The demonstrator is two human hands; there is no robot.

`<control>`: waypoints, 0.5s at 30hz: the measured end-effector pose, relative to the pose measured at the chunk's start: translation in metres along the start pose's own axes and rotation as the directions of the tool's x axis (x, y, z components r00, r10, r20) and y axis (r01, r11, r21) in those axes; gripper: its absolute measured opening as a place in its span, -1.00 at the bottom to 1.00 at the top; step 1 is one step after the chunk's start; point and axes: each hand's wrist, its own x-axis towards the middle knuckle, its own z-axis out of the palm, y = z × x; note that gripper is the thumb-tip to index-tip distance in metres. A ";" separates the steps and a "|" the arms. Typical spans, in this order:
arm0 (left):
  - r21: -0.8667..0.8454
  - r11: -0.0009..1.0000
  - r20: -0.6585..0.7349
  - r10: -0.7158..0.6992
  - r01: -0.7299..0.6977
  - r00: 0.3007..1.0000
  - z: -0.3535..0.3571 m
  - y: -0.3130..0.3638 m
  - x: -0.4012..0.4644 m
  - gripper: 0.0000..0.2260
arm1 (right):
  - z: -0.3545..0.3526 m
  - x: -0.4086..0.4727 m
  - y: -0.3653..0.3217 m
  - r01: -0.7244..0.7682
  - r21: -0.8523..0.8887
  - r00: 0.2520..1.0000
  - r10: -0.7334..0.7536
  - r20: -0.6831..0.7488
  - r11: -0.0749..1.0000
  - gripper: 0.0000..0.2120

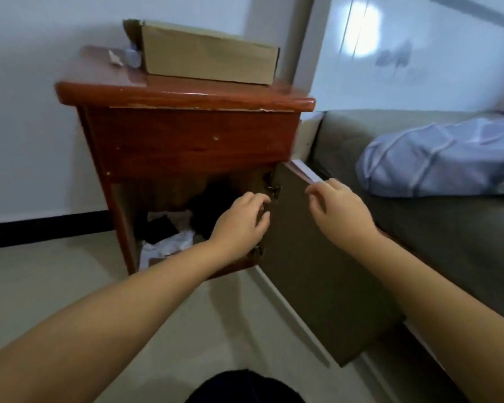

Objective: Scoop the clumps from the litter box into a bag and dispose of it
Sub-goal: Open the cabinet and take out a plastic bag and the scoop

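Right hand [339, 212] pinches door [312, 257] top edge; left hand [242, 221], fingers curled, empty, reaches into cabinet [186, 141]. Hold door wide; grab one bag from white pile [169, 242] at 9 o'clock.

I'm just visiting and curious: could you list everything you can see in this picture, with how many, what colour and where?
bedside cabinet: one, red-brown wood, against the wall, left of the bed
cabinet door: one, dull brown inside face, swung open to the right
cardboard box: one, tan, on the cabinet top
crumpled scraps: a few, whitish, left of the box
bags and papers: several, white and black, inside the cabinet
bed: one, grey-green cover, right
bedding: one bundle, pale blue, on the bed
left hand: reaching into the cabinet, fingers curled
right hand: at the door's top edge
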 end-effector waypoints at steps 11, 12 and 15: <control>0.155 0.897 0.276 0.362 -0.413 0.890 0.099 0.083 0.050 -0.61 | -0.023 -0.044 0.094 -0.344 -0.087 0.794 0.339 0.504 0.935 -0.74; 0.153 0.893 0.232 0.385 -0.424 0.893 0.096 0.081 0.047 -0.64 | -0.025 -0.044 0.091 -0.356 -0.032 0.779 0.316 0.542 0.934 -0.73; 0.126 0.891 0.157 0.417 -0.437 0.895 0.083 0.067 0.032 -0.68 | -0.027 -0.045 0.077 -0.518 0.242 0.674 0.217 0.706 0.820 -0.67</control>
